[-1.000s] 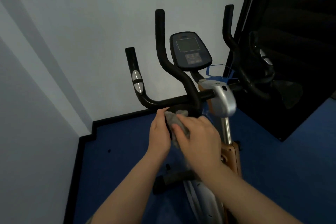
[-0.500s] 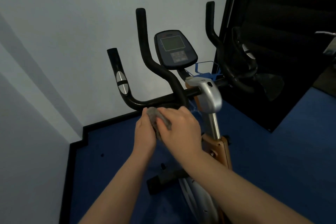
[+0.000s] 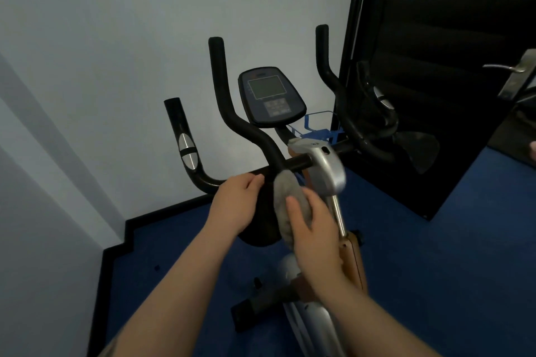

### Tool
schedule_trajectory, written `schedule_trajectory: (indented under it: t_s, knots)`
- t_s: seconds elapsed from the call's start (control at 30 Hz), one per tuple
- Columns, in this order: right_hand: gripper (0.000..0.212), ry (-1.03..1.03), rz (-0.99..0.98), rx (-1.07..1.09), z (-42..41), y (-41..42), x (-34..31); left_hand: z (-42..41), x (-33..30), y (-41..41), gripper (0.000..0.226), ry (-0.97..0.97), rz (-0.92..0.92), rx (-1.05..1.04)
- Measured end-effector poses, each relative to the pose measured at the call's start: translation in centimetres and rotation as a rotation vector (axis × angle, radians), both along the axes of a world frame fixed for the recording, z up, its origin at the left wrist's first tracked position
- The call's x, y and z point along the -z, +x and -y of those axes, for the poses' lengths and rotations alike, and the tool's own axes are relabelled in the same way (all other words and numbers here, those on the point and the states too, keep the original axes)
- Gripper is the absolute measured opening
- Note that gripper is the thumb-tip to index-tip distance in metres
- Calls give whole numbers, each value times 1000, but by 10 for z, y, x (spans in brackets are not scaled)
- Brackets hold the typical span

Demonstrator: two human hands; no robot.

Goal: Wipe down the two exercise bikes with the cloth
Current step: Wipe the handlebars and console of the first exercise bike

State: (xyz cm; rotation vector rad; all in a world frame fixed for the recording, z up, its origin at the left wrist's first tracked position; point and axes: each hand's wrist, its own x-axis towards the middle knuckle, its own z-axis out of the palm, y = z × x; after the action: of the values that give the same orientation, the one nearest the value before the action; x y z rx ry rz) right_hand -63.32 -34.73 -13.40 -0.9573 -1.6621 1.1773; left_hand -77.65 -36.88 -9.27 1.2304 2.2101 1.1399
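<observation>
Left hand (image 3: 236, 204), fingers curled and apparently empty, hovers just beside the black padded handlebar (image 3: 232, 119) of a silver-and-orange exercise bike (image 3: 324, 165), seemingly ready to steady the frame; whether it touches the bar cannot be told. To its right, the grey fluffy cleaning cloth (image 3: 282, 200) sits bunched against the bar's lower bend, just beneath the junction where the crossbar meets the silver clamp housing, placed there, it appears, so the wipe can follow the curved tube. Gripping that cloth is the right hand (image 3: 311, 229), thumb laid over the fabric and the remaining fingers wrapped behind it, a hold that keeps the wad firm against the rounded surface. Above the hands, the oval dark-blue console with its grey screen (image 3: 271, 95) tilts toward the rider's position, and a blue wire bottle cage (image 3: 317, 127) sits behind the stem. Farther right, a black-framed mirror panel (image 3: 452, 66) leans along the wall, doubling the right-hand grip. Only one bike is in view, so the job looks far from complete.
</observation>
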Motion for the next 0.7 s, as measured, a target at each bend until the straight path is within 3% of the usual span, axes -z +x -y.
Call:
schedule_trajectory:
  t_s: [0.37,0.57,0.7]
  knots:
    - [5,-30,-127,59,9,-17,7,0,1,2,40,22,3,-30]
    - [4,-32,10,-59,-31,5,-16,2,4,1,37,28,5,-35]
    - [18,48,-89,75,-70,7,-41,1,-1,-2,19,257,56,-42]
